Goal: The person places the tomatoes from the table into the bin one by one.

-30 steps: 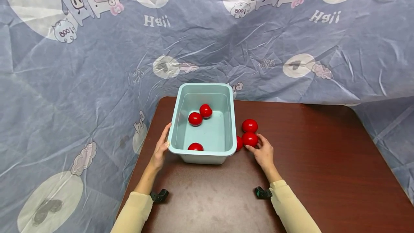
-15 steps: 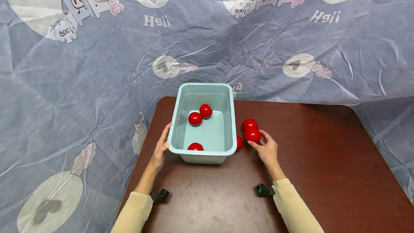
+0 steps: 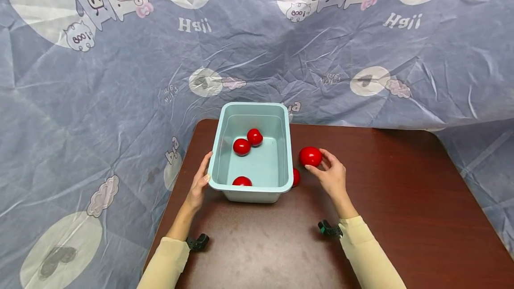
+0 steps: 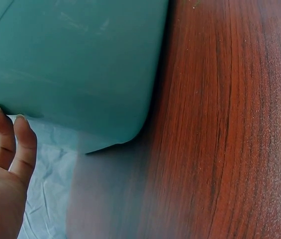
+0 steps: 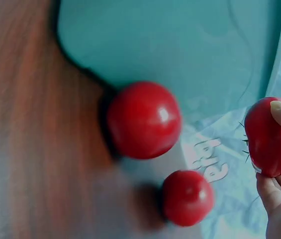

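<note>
In the head view, the right hand and its glossy round red tomato have moved toward 12 o'clock since half a second ago, and the second tomato seen beyond it then is now hidden; the left hand and the rectangular pale-turquoise plastic bin stay put; the right arm reaches in from 5 o'clock, thumb and fingers pinching the held tomato at the bin's 3 o'clock; the left arm comes from 7 o'clock, its hand gripping the bin's side at 8 o'clock; three red tomatoes lie inside.

In the left wrist view, bent fingers meet the bin's wall at 8 o'clock.

In the right wrist view, the held tomato sits at 3 o'clock, thumb above, fingers beneath; a larger-looking red tomato lies beside the bin, a smaller-looking red tomato at its 5 o'clock.
</note>
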Tool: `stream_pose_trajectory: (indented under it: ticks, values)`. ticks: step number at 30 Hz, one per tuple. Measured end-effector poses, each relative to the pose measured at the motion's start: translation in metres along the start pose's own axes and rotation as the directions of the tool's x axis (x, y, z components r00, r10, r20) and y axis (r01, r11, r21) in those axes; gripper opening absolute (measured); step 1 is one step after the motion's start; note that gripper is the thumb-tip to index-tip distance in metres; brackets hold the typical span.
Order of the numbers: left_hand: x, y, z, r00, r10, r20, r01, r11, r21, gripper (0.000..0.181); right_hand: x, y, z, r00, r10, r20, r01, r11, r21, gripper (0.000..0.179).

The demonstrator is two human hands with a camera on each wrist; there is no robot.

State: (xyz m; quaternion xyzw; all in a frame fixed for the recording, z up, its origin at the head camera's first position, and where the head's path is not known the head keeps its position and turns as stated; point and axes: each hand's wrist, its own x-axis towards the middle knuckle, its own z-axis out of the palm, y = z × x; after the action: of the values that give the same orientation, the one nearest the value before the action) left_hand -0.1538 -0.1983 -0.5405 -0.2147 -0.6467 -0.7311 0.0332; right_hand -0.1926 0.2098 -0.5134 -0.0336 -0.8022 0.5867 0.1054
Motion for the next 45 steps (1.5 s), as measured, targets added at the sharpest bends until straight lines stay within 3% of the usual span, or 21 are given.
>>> stream_pose_trajectory:
  ticks: [18, 25, 35, 45]
  values:
    - [0.002, 0.000, -0.003, 1.000, 0.000, 0.001, 0.000, 1.000, 0.005, 0.070, 0.002, -0.069, 0.010, 0.991, -0.136, -0.012, 0.136, 0.987, 0.091, 0.069]
    - [0.001, 0.001, -0.004, 1.000, 0.001, 0.006, -0.001, 1.000, 0.014, 0.070, 0.001, -0.083, 0.020, 0.992, -0.119, 0.038, 0.111, 0.980, 0.167, 0.069]
    - [0.000, 0.002, -0.002, 1.000, -0.010, 0.010, 0.010, 1.000, 0.019, 0.071, -0.011, -0.115, 0.032, 0.987, -0.135, 0.086, 0.120, 0.978, 0.168, 0.067]
    - [-0.001, 0.002, -0.002, 1.000, -0.006, 0.015, 0.006, 1.000, 0.019, 0.070, -0.010, -0.119, 0.039, 0.985, -0.136, 0.109, 0.117, 0.980, 0.163, 0.067]
